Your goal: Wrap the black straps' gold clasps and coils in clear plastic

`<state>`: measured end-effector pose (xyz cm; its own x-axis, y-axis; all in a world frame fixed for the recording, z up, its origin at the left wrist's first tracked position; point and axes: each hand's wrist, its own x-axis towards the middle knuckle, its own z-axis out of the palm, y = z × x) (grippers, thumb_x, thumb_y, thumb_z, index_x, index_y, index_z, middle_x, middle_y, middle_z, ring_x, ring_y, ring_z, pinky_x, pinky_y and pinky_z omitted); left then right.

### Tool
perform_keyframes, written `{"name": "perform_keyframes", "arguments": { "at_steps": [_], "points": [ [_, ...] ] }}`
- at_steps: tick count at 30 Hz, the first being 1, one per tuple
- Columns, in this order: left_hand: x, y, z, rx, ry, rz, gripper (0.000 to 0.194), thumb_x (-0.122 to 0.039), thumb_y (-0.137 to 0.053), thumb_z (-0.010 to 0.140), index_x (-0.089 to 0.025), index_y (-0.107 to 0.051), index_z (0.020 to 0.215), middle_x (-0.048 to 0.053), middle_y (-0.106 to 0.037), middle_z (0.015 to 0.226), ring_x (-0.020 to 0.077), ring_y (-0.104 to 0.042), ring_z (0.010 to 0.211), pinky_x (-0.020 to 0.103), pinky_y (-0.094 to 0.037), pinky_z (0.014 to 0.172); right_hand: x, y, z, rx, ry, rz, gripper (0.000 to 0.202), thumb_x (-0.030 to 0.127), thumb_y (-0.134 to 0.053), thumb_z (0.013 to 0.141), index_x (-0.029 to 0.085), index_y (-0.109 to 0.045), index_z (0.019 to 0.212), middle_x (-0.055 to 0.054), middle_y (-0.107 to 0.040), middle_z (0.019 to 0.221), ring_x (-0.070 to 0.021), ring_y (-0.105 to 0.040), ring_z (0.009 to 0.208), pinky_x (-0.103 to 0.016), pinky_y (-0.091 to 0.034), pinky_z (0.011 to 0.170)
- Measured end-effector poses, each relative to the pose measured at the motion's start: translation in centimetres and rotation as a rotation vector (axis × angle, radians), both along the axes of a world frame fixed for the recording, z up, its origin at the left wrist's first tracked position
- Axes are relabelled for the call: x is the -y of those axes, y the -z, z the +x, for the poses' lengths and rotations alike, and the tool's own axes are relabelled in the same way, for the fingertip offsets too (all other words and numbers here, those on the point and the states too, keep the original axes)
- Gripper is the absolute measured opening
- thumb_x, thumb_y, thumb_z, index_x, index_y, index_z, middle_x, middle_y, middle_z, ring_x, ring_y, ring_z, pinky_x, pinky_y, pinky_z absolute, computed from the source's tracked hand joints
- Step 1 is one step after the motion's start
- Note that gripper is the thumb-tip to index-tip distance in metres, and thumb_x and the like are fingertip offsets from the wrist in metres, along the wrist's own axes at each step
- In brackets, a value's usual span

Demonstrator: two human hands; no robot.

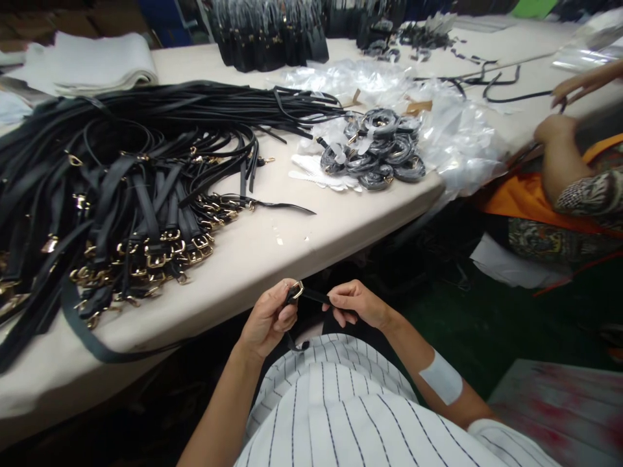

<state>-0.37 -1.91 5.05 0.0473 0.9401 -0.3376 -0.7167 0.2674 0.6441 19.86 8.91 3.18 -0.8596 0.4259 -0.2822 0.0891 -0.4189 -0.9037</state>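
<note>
My left hand (pixel 270 318) is closed on the buckle end of a black strap, and a gold buckle (pixel 297 290) shows above its fingertips. The strap (pixel 314 296) runs from the buckle to my right hand (pixel 354 303), whose thumb and fingers pinch it. Both hands are held over my lap, just off the table's front edge. Below my left hand a length of black strap hangs with a curled end (pixel 300 346). On the table to the left lies a big heap of black straps (pixel 136 175) with many gold buckles (pixel 156 254).
Coiled straps in clear wrap (pixel 384 146) lie on the white table (pixel 272 253), beside clear plastic bags (pixel 462 139). Black bags (pixel 267 39) stand at the back near a white cloth stack (pixel 102 61). At right, another person's arm (pixel 564 155) reaches over the table.
</note>
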Motion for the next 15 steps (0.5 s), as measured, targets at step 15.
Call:
{"name": "perform_keyframes", "arguments": {
  "at_steps": [15],
  "points": [
    [-1.6, 2.3, 2.7, -0.891, -0.024, -0.014, 0.048, -0.06, -0.058, 0.083, -0.018, -0.069, 0.104, 0.001, -0.059, 0.064, 0.0109, -0.045, 0.042, 0.023, -0.036, 0.041, 1.0, 0.5, -3.6, -0.05, 0.321, 0.076, 0.056, 0.057, -0.067, 0.081, 0.018, -0.055, 0.12, 0.005, -0.055, 0.059, -0.0045, -0.037, 0.04, -0.016, -0.027, 0.037]
  ]
}}
